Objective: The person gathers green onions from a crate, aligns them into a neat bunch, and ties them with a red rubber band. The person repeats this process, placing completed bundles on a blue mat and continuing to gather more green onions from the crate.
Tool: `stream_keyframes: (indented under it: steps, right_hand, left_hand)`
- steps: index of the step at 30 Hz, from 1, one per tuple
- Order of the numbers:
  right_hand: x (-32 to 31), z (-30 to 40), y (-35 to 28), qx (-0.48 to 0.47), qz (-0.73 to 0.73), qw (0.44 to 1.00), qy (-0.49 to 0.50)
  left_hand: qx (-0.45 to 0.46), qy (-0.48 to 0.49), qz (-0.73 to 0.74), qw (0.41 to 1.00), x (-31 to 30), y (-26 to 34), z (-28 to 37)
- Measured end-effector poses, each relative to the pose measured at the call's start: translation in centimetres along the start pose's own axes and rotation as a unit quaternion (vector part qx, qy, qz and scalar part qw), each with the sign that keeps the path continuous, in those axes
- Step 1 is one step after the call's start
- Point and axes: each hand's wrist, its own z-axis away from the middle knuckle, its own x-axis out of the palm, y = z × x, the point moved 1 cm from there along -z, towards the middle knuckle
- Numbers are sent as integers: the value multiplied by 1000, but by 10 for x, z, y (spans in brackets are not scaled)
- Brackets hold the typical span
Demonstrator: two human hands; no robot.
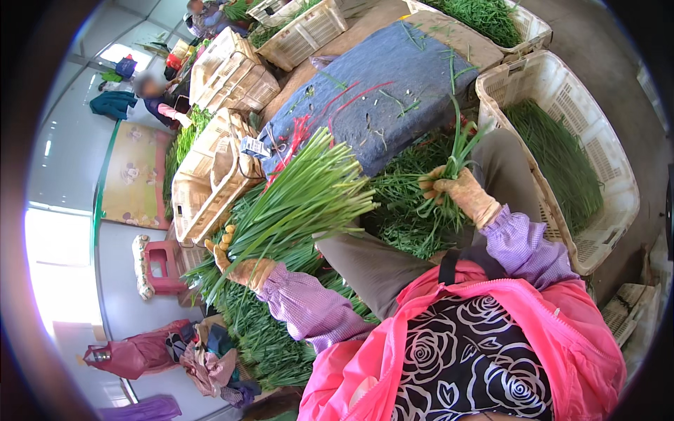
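My left hand (245, 266), in a worn yellowish glove, holds a thick bundle of long green garlic chives or similar stalks (305, 200), its pale cut ends towards the right. My right hand (461, 192), gloved too, is closed around a small bunch of loose green leaves (459, 152) above my knees. Beneath it lies a heap of green trimmings (410, 226). Red ties (300, 134) lie on the blue cloth-covered work surface (389, 100) in front of me. More green bundles (268, 337) are piled at my left side, below the left forearm.
A white plastic crate (595, 131) holding greens stands at my right. Another crate (200, 189) is at the left, beside a small box (255, 147). Further crates (231, 73) stand beyond. A co-worker (158, 102) sits at the upper left near a pink stool (163, 268); another person is farther back.
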Motion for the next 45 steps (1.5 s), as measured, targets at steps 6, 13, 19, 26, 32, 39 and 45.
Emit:
stream_keyframes:
  steps: [6,13,19,26,32,39,45]
  right_hand:
    - [52,3,-40,-181,-28,981,-63]
    - [91,-11,-29,-117,167,976,-73]
    - [84,-8,-19,-169,112,978,-38]
    - [84,-2,-28,-115,15,992,-52]
    - [93,-6,-20,-128,-2,990,-66]
    - [73,0,-17,-20,-99,994,-51]
    - [29,-3,-4,-19,-14,999,25]
  left_hand:
    - [30,20,-33,999,27,-13,27]
    - [3,-46,-26,999,48,-19,41]
    - [5,-46,3,999,35,-21,40]
    - [-8,-48,14,999,35,-13,39]
    - [-34,-31,25,999,45,-25,46]
    - [-41,8,-10,999,30,-15,34]
    - [-35,-30,16,999,32,-8,33]
